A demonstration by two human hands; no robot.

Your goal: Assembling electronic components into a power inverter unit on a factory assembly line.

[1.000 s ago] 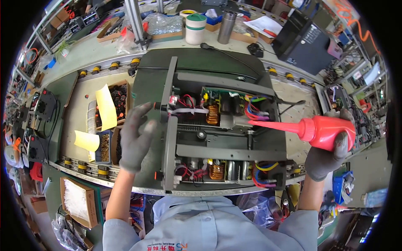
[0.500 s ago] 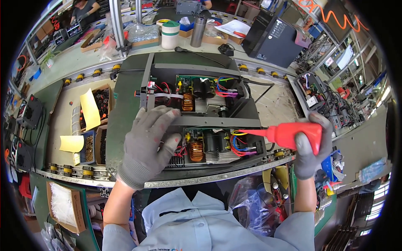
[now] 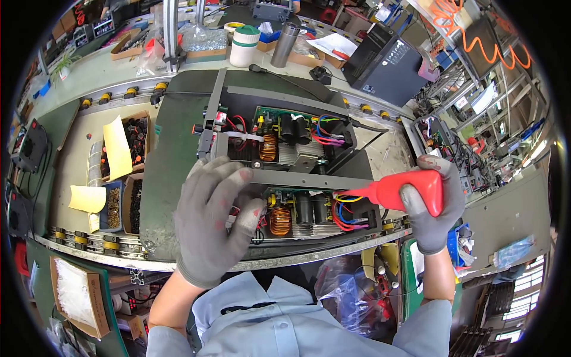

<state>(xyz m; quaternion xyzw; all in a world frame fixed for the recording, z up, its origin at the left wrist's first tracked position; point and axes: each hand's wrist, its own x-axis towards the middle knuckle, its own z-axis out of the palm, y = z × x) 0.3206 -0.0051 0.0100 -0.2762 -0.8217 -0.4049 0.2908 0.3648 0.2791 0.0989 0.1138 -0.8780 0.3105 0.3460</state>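
My right hand (image 3: 437, 208), in a grey glove, grips a red squeeze bottle (image 3: 404, 189) with a long thin nozzle. The nozzle points left, and its tip is over the coloured wires (image 3: 344, 219) at the right end of the nearer open metal chassis (image 3: 315, 180). Inside that chassis are a copper coil (image 3: 280, 221), black capacitors (image 3: 312, 208) and a finned heatsink. At its left end rests my gloved left hand (image 3: 214, 223), fingers apart, hiding part of the wiring there. A similar open chassis (image 3: 279, 97) lies just behind.
Both chassis lie on a dark green board (image 3: 163, 196) over a roller conveyor. Left are yellow papers (image 3: 117, 149), a box of dark parts and a blue bin (image 3: 113, 208) of small screws. Behind stand a white jar (image 3: 244, 47), a steel flask (image 3: 285, 44) and a black case (image 3: 389, 62).
The bottle has moved slightly left and down, bringing its nozzle tip closer to the wires. My left hand has shifted a little downward. The view has tilted slightly.
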